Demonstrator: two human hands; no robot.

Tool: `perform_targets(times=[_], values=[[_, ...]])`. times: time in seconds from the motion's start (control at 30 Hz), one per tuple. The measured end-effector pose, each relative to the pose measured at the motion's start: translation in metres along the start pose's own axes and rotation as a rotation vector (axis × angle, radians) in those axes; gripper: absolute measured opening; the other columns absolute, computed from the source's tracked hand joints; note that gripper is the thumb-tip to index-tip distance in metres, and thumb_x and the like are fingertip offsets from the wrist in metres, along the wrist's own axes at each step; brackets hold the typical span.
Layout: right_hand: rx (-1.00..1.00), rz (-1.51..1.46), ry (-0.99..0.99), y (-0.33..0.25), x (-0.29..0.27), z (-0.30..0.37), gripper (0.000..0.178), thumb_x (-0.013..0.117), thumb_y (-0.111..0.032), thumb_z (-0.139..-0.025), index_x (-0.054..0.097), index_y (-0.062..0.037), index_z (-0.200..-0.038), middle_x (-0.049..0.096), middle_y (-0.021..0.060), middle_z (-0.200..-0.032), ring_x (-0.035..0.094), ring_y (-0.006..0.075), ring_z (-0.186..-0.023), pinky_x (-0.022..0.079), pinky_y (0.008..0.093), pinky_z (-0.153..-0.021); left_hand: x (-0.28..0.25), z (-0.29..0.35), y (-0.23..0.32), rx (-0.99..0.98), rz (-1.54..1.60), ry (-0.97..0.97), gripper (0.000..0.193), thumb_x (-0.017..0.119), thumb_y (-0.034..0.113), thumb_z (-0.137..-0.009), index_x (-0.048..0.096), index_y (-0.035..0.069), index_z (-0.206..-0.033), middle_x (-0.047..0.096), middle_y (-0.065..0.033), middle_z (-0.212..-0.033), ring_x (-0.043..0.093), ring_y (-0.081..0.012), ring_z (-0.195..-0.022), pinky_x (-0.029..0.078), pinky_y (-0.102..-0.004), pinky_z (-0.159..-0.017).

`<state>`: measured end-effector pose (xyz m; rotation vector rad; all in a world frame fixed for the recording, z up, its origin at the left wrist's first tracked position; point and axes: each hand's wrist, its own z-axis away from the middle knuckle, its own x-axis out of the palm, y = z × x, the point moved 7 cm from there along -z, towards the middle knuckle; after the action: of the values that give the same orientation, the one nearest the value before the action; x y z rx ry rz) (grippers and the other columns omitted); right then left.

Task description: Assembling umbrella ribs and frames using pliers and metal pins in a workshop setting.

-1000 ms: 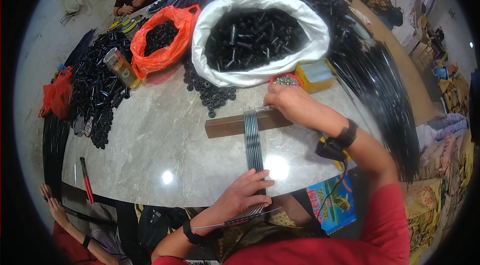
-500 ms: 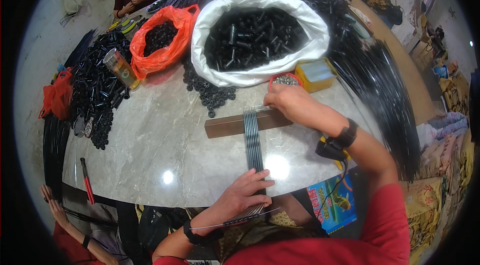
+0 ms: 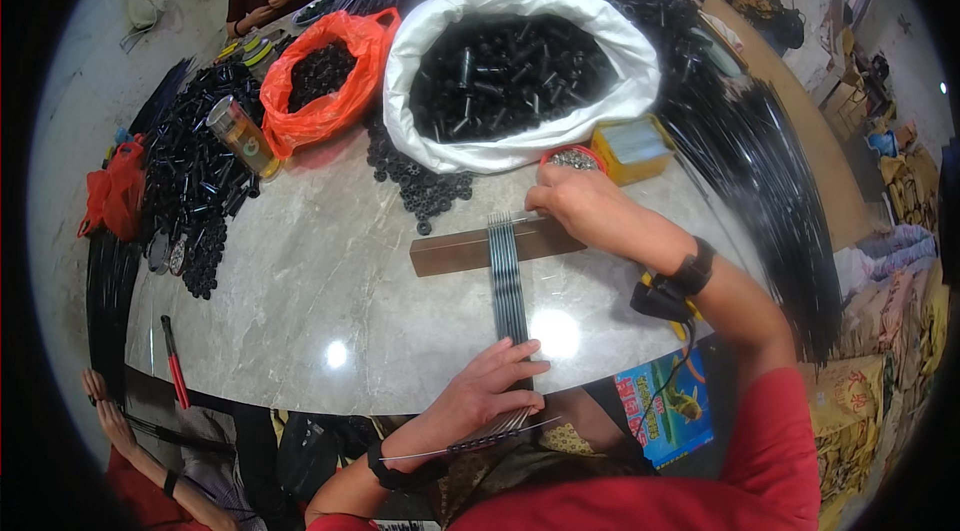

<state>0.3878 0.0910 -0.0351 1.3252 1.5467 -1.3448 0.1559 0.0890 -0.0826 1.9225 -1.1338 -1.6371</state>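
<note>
A row of thin grey metal rods runs side by side from the table's front edge, with its far ends resting across a brown bar. My left hand lies over the near part of the rods, fingers stretched out across them. My right hand is closed in a pinch beside the rods' far tips, above the bar. What sits between its fingertips is too small to make out. Just behind that hand is a small red bowl of tiny metal pieces. A thin wire with dark beads crosses below my left hand.
A white sack and a red bag hold black parts. Loose black parts, a yellow box, a clear jar, red-handled pliers and a black-yellow tool lie around. Other people work nearby.
My right hand has shifted very slightly at the rods' tips. My left hand has stayed in place on the rods.
</note>
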Motion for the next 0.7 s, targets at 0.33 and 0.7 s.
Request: perform_targets(times=[0.33,0.7], values=[[0.039,-0.025,-0.039,0.001,0.0021,0.0,0.014,0.058,-0.009,-0.09,0.068,-0.0021,-0.098,0.059,0.0135,-0.096,0.062,0.0305,-0.093,0.05,0.0403,-0.079,-0.0009,-0.0005,0.0005,-0.001,0.003,0.001,0.011,0.071,0.018,-0.09,0.074,0.013,-0.099,0.061,-0.0088,-0.132,0.044,-0.0323,-0.139,0.031,-0.0536,-0.116],[-0.002,0.003,0.007,-0.0016,-0.0021,-0.001,0.012,0.062,-0.007,-0.088,0.068,-0.0014,-0.096,0.059,0.0134,-0.095,0.062,0.0318,-0.092,0.05,0.0409,-0.078,-0.0001,0.0001,0.0001,0.004,0.006,-0.001,0.011,0.071,0.018,-0.089,0.073,0.013,-0.099,0.06,-0.0098,-0.133,0.044,-0.0338,-0.139,0.031,-0.0548,-0.115]])
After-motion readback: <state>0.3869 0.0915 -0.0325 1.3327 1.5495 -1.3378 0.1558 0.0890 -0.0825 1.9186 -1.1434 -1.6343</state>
